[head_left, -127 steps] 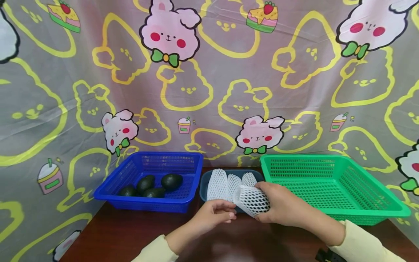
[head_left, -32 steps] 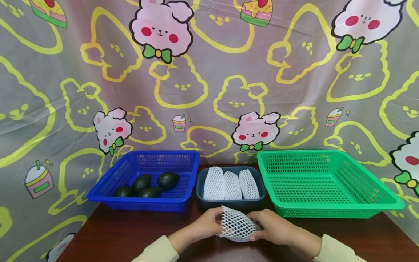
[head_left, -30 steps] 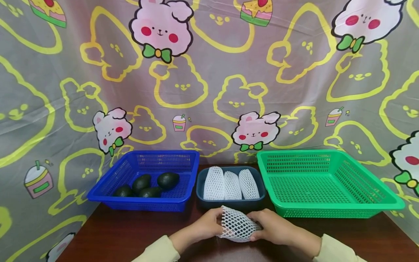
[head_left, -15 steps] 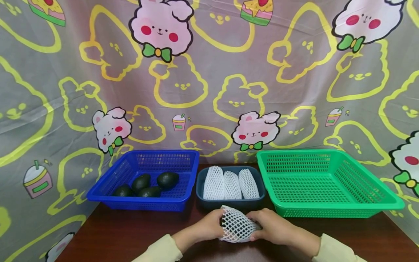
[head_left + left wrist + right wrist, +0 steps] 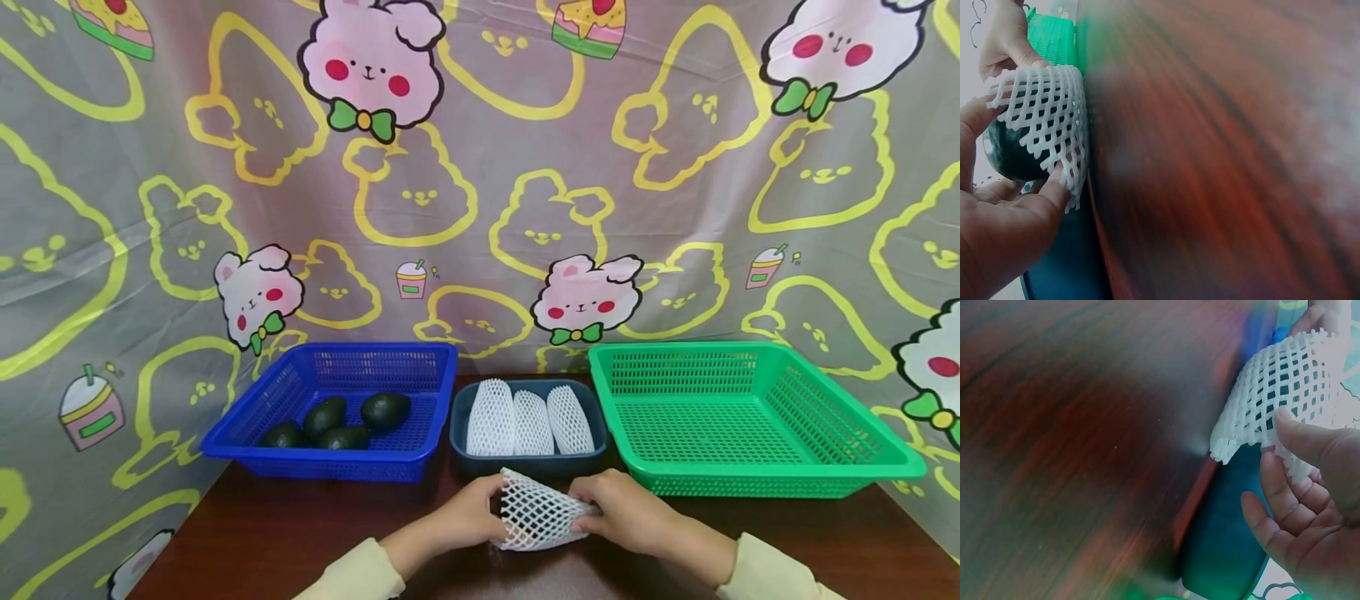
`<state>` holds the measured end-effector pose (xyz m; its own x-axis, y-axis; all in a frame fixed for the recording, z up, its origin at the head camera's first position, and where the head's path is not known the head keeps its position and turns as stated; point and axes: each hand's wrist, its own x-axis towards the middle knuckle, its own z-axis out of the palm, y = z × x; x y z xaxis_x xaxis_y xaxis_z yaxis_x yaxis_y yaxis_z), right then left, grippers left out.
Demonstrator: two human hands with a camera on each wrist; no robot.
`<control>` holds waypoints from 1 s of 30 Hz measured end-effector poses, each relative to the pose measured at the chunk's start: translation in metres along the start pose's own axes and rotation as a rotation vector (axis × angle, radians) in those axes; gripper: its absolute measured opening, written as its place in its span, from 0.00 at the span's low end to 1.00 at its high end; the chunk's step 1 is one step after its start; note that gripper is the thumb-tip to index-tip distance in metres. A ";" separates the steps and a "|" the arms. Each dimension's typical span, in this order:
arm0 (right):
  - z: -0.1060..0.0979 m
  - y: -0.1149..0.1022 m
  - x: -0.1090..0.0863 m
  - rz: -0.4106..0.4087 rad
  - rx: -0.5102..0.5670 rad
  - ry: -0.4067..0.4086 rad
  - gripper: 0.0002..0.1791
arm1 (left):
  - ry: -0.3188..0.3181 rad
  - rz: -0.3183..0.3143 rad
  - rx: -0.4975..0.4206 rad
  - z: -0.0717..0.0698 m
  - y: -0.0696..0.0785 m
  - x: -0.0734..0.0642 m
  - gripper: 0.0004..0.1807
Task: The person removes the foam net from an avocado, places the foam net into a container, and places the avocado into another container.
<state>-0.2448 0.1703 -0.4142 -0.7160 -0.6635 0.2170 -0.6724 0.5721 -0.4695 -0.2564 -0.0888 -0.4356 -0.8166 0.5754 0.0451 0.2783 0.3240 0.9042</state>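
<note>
In the head view, a white foam net sleeve (image 5: 542,515) lies between the two hands, in front of the dark blue tray (image 5: 465,465). The left hand (image 5: 467,515) grips the sleeve's wide mouth at the left, thumb and fingers on opposite sides of the edge. Farther right, the right hand (image 5: 626,512) pinches the narrower end between thumb and forefinger. A dark, glossy, rounded avocado (image 5: 1010,153) shows under the net's edge in the left wrist view, partly covered by it. The right wrist view has the net (image 5: 1285,381) draped beyond the thumb.
Three more white net sleeves (image 5: 491,421) lie side by side in the tray. To its left stands a blue basket (image 5: 337,467) with several avocados (image 5: 385,413). A green basket (image 5: 750,483) is on the right. A patterned curtain (image 5: 480,275) hangs behind the brown table (image 5: 300,517).
The right hand has brought the sleeve from over the tray to in front of it, and the left hand has taken hold. In the last half second, the sleeve's right end has narrowed.
</note>
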 end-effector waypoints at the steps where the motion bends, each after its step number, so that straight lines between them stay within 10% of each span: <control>1: -0.001 0.000 0.000 -0.010 -0.003 0.003 0.07 | -0.008 0.014 -0.016 -0.001 -0.001 -0.001 0.29; 30: -0.004 -0.018 0.011 0.022 -0.064 -0.070 0.18 | 0.045 0.022 -0.009 -0.021 -0.003 -0.019 0.33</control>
<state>-0.2413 0.1548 -0.4005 -0.7171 -0.6815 0.1458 -0.6691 0.6148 -0.4175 -0.2522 -0.1163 -0.4303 -0.8321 0.5483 0.0839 0.2922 0.3047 0.9065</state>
